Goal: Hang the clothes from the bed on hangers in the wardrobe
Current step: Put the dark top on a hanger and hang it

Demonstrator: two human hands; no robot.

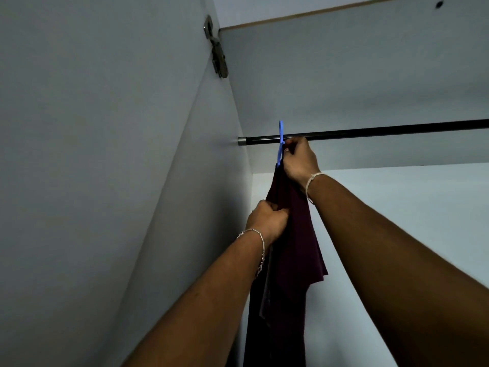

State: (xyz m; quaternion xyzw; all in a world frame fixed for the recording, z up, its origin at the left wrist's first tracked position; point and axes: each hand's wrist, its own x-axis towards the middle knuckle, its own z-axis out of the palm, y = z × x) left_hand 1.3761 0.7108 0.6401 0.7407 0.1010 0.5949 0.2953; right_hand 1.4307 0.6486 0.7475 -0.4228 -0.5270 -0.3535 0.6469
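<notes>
Nearest, the maroon garment (291, 234) is seen hanging with its long axis vertical, from the hanger down past the bottom edge of the view, close to the wardrobe's left side panel (185, 181). A fold of its upper part is gripped by the curled fingers of the left hand (267, 221), on whose wrist a chain bracelet (260, 250) is worn. Higher, the neck of the blue hanger (281, 129) is pinched by the right hand (300, 161). The hanger is seen edge-on, its hook placed over the black rod (383, 131), which runs left to right. Farther up, a metal hinge (218, 53) is fixed.
</notes>
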